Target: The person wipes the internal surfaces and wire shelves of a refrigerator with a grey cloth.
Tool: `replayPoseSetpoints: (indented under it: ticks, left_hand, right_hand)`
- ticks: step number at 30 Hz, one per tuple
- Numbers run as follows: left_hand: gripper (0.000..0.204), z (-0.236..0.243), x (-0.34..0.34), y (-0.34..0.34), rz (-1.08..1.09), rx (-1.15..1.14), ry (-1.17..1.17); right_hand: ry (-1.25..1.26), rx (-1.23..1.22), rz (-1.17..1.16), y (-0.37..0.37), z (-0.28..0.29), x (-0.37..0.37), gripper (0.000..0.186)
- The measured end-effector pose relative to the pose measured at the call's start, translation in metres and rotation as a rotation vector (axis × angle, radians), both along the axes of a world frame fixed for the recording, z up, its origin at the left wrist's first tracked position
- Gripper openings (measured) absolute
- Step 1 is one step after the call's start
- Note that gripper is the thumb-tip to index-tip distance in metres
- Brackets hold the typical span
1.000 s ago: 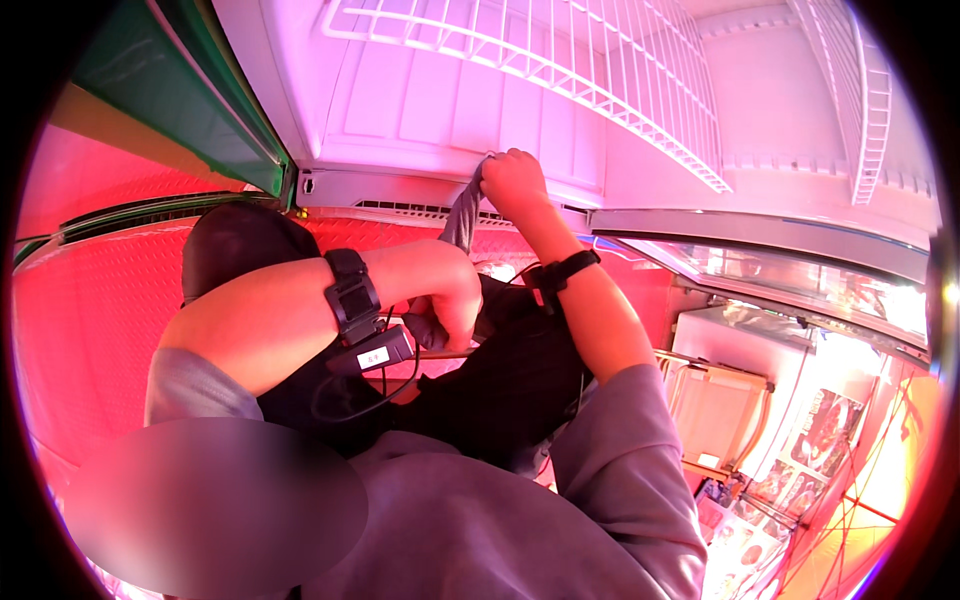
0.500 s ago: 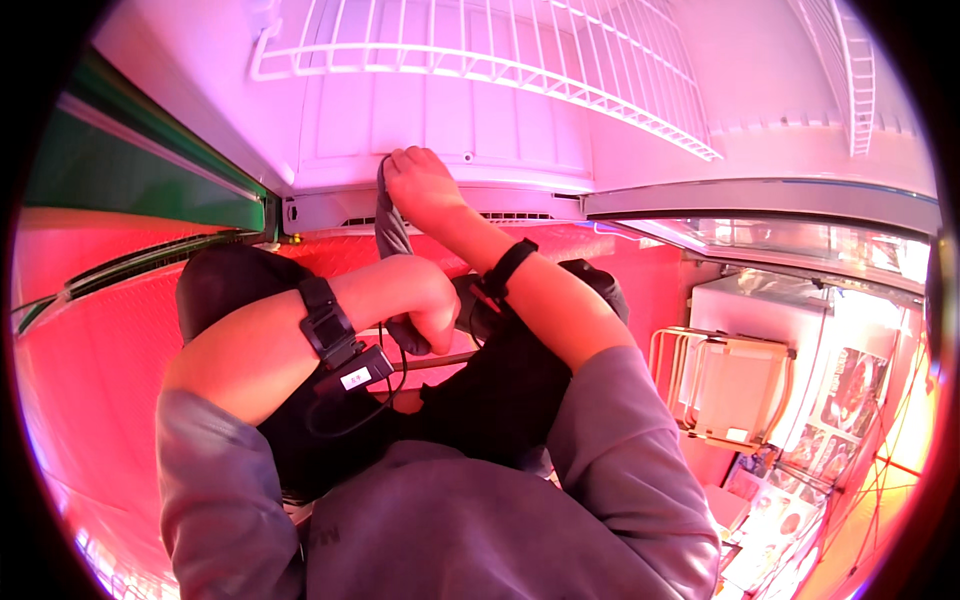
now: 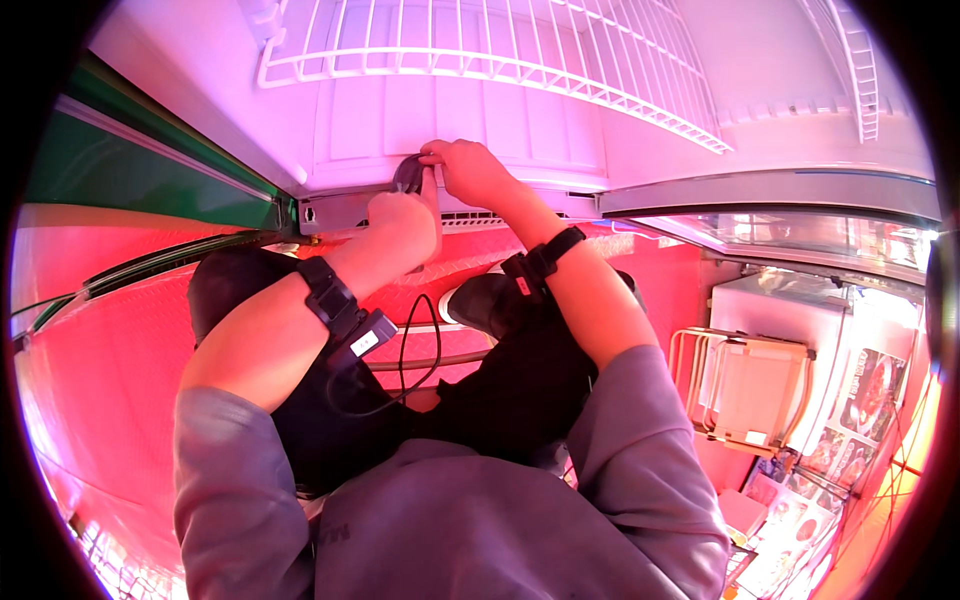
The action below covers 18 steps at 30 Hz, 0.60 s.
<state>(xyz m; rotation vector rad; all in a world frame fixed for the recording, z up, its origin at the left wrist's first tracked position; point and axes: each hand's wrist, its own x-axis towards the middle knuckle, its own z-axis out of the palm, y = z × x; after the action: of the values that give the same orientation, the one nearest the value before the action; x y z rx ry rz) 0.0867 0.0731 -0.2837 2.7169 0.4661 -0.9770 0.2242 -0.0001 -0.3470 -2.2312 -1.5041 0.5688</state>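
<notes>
A dark grey cloth (image 3: 408, 173) is bunched at the front lip of the white cabinet floor (image 3: 540, 160). My left hand (image 3: 405, 212) is closed on it from below, one finger pointing up along its right side. My right hand (image 3: 472, 172) meets it from the right, fingertips pinched at the cloth's upper edge. Both hands are close together, just above the vented strip (image 3: 475, 218) along the cabinet's bottom front. Part of the cloth is hidden behind my left hand.
A white wire shelf (image 3: 490, 68) hangs above my hands. A green-tinted door (image 3: 150, 170) stands at the left and a glass door (image 3: 790, 230) at the right. A folded chair (image 3: 750, 390) is at the right. A black cable (image 3: 408, 345) loops below my left wrist.
My left hand has risen from near my knees to the cabinet lip, beside my right hand. The cloth, stretched downward before, is now bunched up. My right hand has shifted slightly right.
</notes>
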Motion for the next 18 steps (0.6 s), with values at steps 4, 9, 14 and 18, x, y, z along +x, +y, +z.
replayPoseSetpoints:
  ticks: [4,9,14,18]
  left_hand:
    - [0.084,-0.009,0.011,0.015,0.090,-0.043,-0.007]
    - [0.082,-0.016,0.019,0.026,0.132,-0.075,0.001]
    - [0.087,-0.019,0.025,0.024,0.136,-0.100,0.042]
    - [0.088,-0.042,0.024,0.028,0.142,-0.042,-0.026]
  right_hand:
    - [-0.162,0.110,0.029,0.002,0.008,-0.004,0.037]
    - [-0.232,0.148,0.023,-0.009,0.088,-0.003,0.031]
    - [-0.099,0.267,-0.154,-0.061,0.163,-0.044,0.028]
    - [0.039,0.169,-0.098,-0.069,0.150,-0.069,0.027]
